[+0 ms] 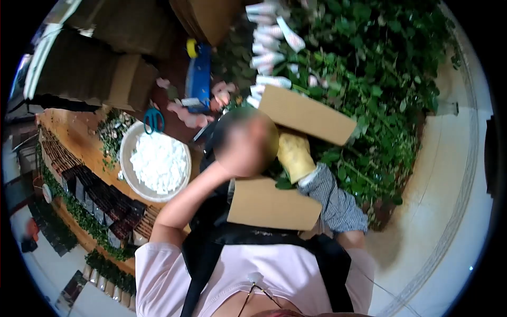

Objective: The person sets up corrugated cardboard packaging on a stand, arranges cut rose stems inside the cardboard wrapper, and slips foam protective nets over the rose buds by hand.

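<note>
In the head view there are two hands. The left hand (pixel 244 150) is blurred, so I cannot tell if it holds something. The right hand (pixel 294 159), in one yellow glove, is between two pieces of cardboard (pixel 309 113); its fingers are hidden, so its grip I cannot tell. Beside it are many leaves (pixel 375 95). Further left are one basin (pixel 125 157) with many white pieces (pixel 161 165) and one pair of scissors (pixel 153 121).
</note>
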`<act>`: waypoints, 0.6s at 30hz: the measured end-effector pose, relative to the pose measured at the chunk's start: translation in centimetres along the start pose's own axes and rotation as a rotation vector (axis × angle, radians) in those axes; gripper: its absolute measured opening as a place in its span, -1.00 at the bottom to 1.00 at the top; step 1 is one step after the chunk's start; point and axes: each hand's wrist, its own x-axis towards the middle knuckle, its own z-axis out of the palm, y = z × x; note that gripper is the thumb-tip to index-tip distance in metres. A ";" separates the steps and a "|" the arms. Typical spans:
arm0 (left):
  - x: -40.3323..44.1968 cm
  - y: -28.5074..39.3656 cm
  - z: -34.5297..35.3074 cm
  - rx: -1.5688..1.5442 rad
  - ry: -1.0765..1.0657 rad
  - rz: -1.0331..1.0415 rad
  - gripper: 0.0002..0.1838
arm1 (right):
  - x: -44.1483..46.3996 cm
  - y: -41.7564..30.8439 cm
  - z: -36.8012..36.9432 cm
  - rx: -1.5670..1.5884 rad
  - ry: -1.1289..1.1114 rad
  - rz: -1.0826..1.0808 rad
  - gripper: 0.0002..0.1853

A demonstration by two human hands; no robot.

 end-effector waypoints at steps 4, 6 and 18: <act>0.0 0.1 0.6 0.301 0.188 0.066 -0.66 | -3.3 -1.2 -6.4 0.209 0.145 -0.273 -0.61; -0.8 0.3 1.4 0.139 0.235 0.024 -0.41 | -4.8 -2.7 -11.4 0.355 0.397 -0.463 -0.55; -0.8 0.0 2.0 -0.009 0.105 0.023 -0.41 | 13.4 -9.4 -20.8 0.819 0.114 -0.421 -0.04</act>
